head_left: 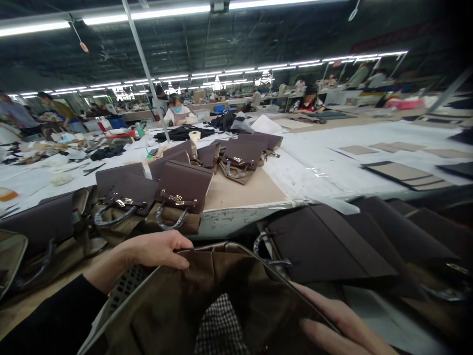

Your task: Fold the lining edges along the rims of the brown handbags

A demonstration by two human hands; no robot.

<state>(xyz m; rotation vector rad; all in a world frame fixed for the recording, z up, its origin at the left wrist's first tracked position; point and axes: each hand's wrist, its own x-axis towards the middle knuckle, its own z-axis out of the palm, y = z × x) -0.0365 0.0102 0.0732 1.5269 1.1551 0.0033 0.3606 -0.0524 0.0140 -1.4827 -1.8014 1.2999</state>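
Observation:
A handbag with brown lining gapes open right in front of me, its mouth facing up toward the camera. My left hand pinches the far left part of its rim, thumb inside and fingers over the outer edge. On the right side, my right hand grips the rim too, with its thumb against the lining. Black-and-white checked cloth shows at the lower middle of the opening; whether it lies inside the bag I cannot tell. The bag's outside is mostly hidden.
Dark brown handbags with wrapped handles stand across the worktable. More brown bags lie close on my right. Flat panels rest on the white table surface. A metal post rises at left; co-workers sit farther back.

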